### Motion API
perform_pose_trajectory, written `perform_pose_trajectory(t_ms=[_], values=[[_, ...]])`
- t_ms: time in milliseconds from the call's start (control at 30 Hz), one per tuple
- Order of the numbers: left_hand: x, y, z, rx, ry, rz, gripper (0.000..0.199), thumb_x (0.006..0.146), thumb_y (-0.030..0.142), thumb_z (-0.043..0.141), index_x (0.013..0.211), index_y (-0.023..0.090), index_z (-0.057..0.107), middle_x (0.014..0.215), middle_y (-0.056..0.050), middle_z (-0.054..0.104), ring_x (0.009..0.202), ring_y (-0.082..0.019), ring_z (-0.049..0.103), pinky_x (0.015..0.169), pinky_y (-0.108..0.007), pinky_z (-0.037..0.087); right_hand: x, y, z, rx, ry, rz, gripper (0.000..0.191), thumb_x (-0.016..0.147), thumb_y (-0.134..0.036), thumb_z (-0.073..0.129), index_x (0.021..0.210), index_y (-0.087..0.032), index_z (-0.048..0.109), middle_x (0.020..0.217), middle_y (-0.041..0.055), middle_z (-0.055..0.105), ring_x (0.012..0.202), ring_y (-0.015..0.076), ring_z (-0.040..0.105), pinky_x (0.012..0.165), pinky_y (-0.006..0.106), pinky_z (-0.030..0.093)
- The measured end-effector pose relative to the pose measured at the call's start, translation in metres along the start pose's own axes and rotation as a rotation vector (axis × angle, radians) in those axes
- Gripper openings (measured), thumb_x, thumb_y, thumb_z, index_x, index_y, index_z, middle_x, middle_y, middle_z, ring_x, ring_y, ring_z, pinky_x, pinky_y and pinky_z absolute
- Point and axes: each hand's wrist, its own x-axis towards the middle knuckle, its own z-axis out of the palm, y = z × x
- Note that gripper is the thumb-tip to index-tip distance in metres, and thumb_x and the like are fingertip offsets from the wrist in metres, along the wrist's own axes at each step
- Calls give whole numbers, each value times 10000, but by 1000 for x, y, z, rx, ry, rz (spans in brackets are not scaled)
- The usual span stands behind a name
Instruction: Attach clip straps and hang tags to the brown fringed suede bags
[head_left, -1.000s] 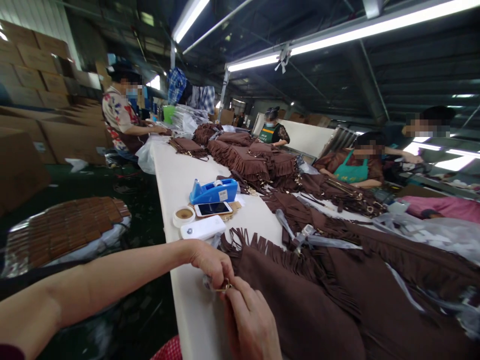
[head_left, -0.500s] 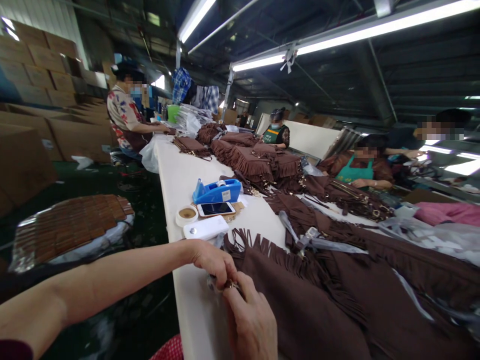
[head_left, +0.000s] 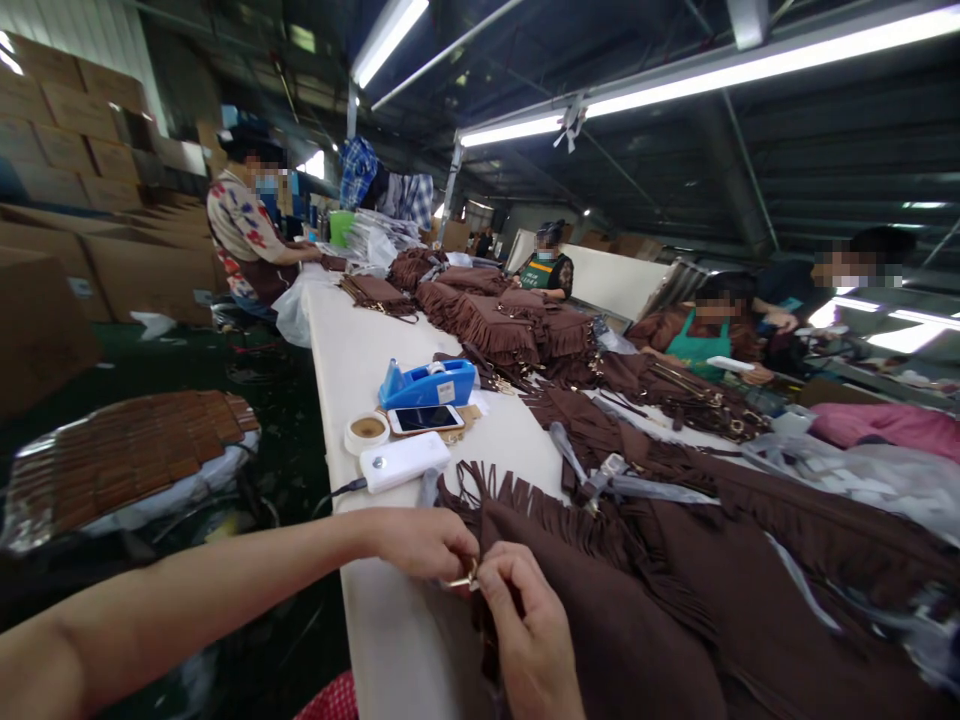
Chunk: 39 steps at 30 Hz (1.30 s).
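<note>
Dim hall, glaring ceiling tubes [head_left: 750,45], edges warped and blurred.

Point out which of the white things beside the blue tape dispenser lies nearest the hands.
The white power bank, with a cable plugged into its left end. It lies closer to the left hand than the phone and the round tape roll behind it.

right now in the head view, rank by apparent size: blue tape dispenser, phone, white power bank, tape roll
1. blue tape dispenser
2. white power bank, nearer the camera, so unsure against the dispenser
3. phone
4. tape roll
</note>
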Motion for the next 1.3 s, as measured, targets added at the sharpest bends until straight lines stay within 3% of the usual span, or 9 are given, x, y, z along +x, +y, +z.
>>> perform_pose_trajectory(t_ms=[133,300,400,567,700,800,933,1067,1300], values=[[-22,11,21,161,408,196,406,621,0,480,940,204,626,905,-3,574,837,-173,526,757,-269,407,6,0,-8,283,-15,349,309,854,-480,579,729,-199,546,658,-36,461,599,126,422,560,232,393],[-24,-5,53,174,585,234,131,743,72,575,787,188,615,890,-13,575,859,-170,545,774,-268,396,6,-1,-2,318,-50,307,344,826,-499,608,687,-189,552,676,-24,487,640,130,431,564,229,372],[-17,-17,64,63,692,266,116,823,139,546,718,184,568,816,-8,564,814,-163,536,736,-266,388,5,-6,-3,280,-78,295,300,833,-456,594,705,-185,575,681,-19,506,649,133,448,576,232,383],[-16,-24,63,-236,725,180,124,848,261,538,746,191,531,712,17,531,699,-153,501,667,-264,385,7,-8,-28,211,-203,420,207,684,-250,626,874,-179,587,719,-35,551,581,108,441,536,222,361],[-19,-20,58,-313,786,128,183,861,341,530,758,189,530,705,6,560,703,-166,525,680,-275,410,4,-3,-50,-11,-352,383,51,668,-160,567,713,-175,587,626,-44,531,608,116,465,572,224,342],[-19,-13,56,-268,850,117,207,864,355,527,735,193,528,679,11,551,682,-163,522,664,-267,409,1,-4,-58,-103,-394,324,96,703,-127,523,667,-184,591,605,-45,534,606,115,469,568,218,330],[-18,-3,56,-267,867,121,195,898,340,496,765,201,528,645,18,561,637,-159,529,630,-262,408,1,-9,-56,-57,-281,251,118,792,-183,510,735,-201,612,609,-48,531,575,118,475,543,216,344],[-15,12,55,-86,865,263,182,889,269,539,723,194,547,748,3,538,730,-156,510,692,-261,398,6,-13,-39,-36,-101,217,227,885,-339,502,800,-203,663,608,-38,520,530,124,459,503,227,352],[-5,27,48,-207,795,343,180,828,279,585,682,179,552,764,4,499,737,-148,469,684,-260,367,16,-20,-18,25,-114,95,225,880,-316,547,796,-185,710,756,7,646,707,154,564,634,233,411]])
